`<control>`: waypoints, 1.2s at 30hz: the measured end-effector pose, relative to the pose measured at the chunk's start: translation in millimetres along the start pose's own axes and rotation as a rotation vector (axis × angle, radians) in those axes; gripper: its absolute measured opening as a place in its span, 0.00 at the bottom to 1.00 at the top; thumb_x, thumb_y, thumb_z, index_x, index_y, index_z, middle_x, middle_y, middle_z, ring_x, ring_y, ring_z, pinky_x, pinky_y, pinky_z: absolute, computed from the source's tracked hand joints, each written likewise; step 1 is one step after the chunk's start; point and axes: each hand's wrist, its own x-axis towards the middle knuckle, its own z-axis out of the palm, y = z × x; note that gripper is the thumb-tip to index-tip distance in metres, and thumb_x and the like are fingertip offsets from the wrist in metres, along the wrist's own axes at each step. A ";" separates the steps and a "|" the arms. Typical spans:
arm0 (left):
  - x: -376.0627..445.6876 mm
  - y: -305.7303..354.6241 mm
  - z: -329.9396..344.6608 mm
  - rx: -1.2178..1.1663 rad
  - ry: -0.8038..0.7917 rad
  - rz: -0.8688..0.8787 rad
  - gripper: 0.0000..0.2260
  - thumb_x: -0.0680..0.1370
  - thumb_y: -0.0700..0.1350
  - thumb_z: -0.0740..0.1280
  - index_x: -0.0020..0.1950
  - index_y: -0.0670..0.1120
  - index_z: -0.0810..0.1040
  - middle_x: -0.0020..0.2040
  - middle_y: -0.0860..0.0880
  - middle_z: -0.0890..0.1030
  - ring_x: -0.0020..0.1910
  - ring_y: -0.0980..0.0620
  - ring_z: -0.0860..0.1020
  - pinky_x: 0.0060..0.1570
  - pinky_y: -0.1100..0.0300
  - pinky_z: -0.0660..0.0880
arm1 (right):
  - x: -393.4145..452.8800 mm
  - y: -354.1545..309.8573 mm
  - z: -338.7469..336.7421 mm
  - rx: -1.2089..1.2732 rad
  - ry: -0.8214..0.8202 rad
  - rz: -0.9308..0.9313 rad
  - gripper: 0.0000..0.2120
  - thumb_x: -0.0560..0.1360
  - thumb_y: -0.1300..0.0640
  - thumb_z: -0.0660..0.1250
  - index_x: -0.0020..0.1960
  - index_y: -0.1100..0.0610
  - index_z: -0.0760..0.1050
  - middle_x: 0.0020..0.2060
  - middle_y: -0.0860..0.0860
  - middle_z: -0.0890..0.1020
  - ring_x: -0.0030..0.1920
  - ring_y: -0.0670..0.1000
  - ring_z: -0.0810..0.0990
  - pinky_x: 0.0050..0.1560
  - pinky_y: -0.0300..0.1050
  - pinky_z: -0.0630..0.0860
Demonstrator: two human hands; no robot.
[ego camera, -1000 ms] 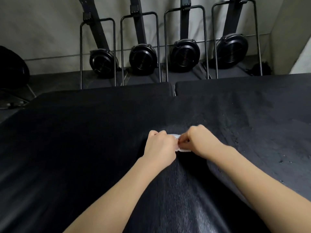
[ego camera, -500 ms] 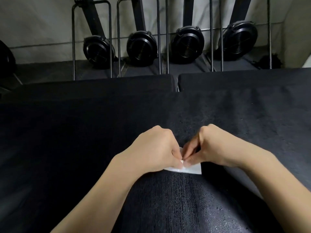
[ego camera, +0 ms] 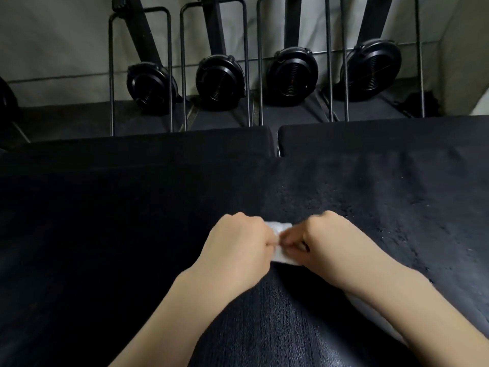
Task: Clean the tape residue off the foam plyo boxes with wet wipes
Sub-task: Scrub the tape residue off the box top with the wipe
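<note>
A black foam plyo box fills the lower part of the head view, its textured top shining wet in front of me. Pale specks of residue dot its right side. My left hand and my right hand meet at the middle of the box, both pinching a small folded white wet wipe between fingertips and thumbs. Only the wipe's top and bottom edges show between the hands. Beneath my right forearm lies a white strip, mostly hidden.
Two more black foam boxes butt against the far edge, with a narrow gap between them. Behind them several black fan machines with metal frames stand along the grey wall.
Both hands stay together on the wipe. They dipped toward me half a second ago and have shifted slightly away again, reworking the folded wipe. The view tilted down a little.
</note>
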 end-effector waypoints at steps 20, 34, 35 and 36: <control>-0.9 10.1 -5.9 0.017 -0.020 0.001 0.10 0.81 0.50 0.60 0.58 0.58 0.80 0.36 0.51 0.71 0.48 0.48 0.78 0.35 0.58 0.65 | -4.8 -9.1 -2.4 -0.106 0.034 0.017 0.24 0.74 0.32 0.53 0.47 0.45 0.81 0.30 0.50 0.73 0.35 0.55 0.73 0.37 0.43 0.71; -4.6 14.0 4.0 0.080 0.014 -0.004 0.14 0.83 0.45 0.57 0.63 0.57 0.78 0.56 0.54 0.81 0.52 0.51 0.77 0.45 0.59 0.61 | -2.5 -5.1 8.4 -0.089 0.049 0.130 0.15 0.79 0.40 0.62 0.46 0.49 0.81 0.32 0.50 0.73 0.37 0.53 0.70 0.37 0.43 0.67; -5.2 14.6 3.7 0.077 0.016 -0.010 0.14 0.83 0.45 0.57 0.62 0.56 0.78 0.55 0.54 0.81 0.53 0.51 0.77 0.45 0.60 0.61 | -1.3 -5.7 8.2 -0.081 0.027 0.130 0.16 0.79 0.39 0.61 0.48 0.48 0.82 0.35 0.50 0.76 0.38 0.52 0.71 0.38 0.43 0.68; -0.9 13.9 3.6 0.053 0.020 -0.018 0.14 0.83 0.45 0.57 0.63 0.56 0.77 0.56 0.54 0.81 0.53 0.51 0.77 0.46 0.60 0.60 | 4.1 -3.1 10.1 -0.067 0.025 0.125 0.16 0.79 0.40 0.62 0.49 0.48 0.82 0.37 0.50 0.78 0.38 0.52 0.71 0.38 0.43 0.70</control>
